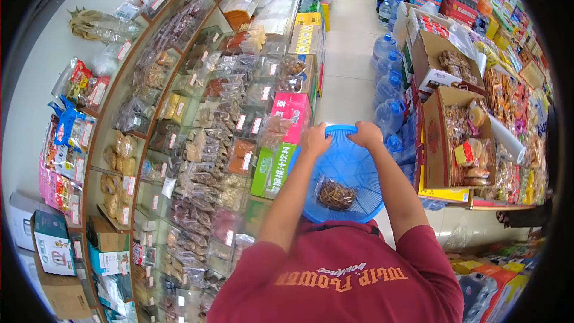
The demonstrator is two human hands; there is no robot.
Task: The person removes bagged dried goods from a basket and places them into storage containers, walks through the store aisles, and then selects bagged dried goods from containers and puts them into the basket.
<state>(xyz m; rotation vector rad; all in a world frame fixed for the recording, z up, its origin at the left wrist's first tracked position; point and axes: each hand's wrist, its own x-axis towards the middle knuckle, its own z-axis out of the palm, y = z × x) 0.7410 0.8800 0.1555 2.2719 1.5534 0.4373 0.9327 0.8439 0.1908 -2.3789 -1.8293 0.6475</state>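
Packed shop shelves (147,137) and rows of bagged dried goods (203,149) fill the left of your head view, while large water bottles (388,87) and an open cardboard box (431,137) of snacks stand on the right, with pale floor tiles (347,30) between. Your left hand (315,139) and right hand (366,134) are curled closed over the far part of the blue basket (351,158), one toward each side, thumbs turned inward and most fingers hidden. Its near edge meets your dark red shirt (338,242); you cannot tell whether they touch. One clear bag of brown dried pieces (336,194) lies inside, toward that near edge, with neither hand on it. You seem to be at the holding or carrying step. Moving on calls for an even two-handed grip; if one hand lets go, the other must bear the weight without tipping the bag.
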